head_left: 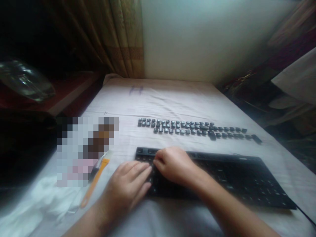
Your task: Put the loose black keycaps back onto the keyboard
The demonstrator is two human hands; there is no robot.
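Observation:
A black keyboard [229, 177] lies on the pale sheet in front of me, many of its keycaps gone. Across its left end rests my left hand [132, 182], fingers stretched out and lying side by side, tips at the keys, thumb a little apart. My right hand [172, 164] is over the upper left part of the keyboard with its fingers curled in and pinched together. Whatever those fingertips hold, if anything, is hidden. Loose black keycaps [182, 125] stand in several rows on the sheet beyond the keyboard.
An orange-handled brush [96, 181] lies left of my left hand. White crumpled cloth [32, 204] is at the lower left, near a pixelated patch. The keyboard's cable [304, 214] runs off at right. A curtain [123, 39] and wall [197, 39] stand behind the sheeted surface [168, 98].

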